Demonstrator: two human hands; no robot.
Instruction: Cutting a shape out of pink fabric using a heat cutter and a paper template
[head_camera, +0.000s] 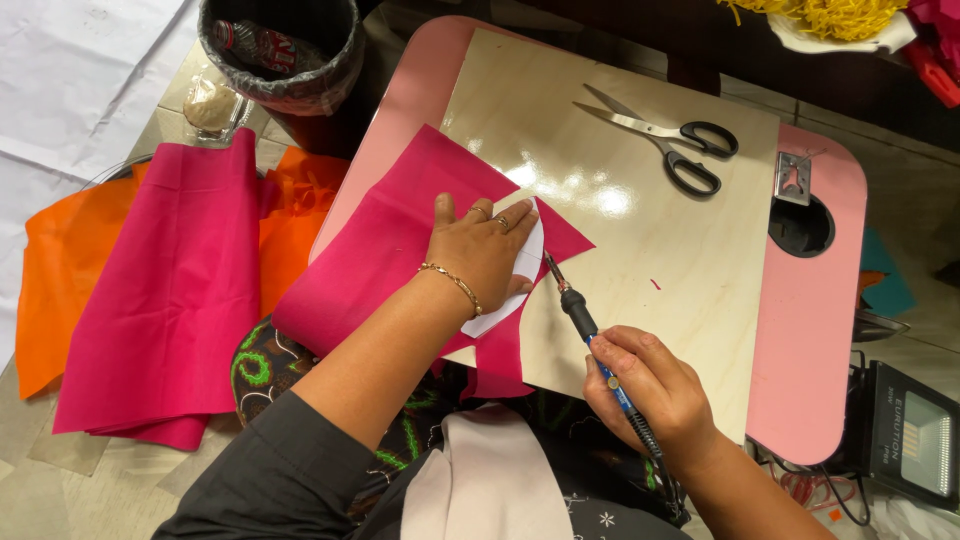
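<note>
My left hand (483, 252) lies flat, fingers spread, pressing a white paper template (527, 262) onto a magenta fabric piece (400, 245) on the small pink-edged table (810, 340). My right hand (650, 385) grips a pen-shaped hot cutting tool (580, 315) with a blue and black handle. Its metal tip touches the fabric at the template's right edge, beside my left fingers. A cord trails from the tool past my right wrist.
Black-handled scissors (670, 140) lie open at the table's far side, near a round cup hole (800, 225). Magenta (160, 300) and orange fabric (60, 280) is stacked on the floor at left. A lined bin (280, 50) stands behind. A flat lamp (915, 435) sits at right.
</note>
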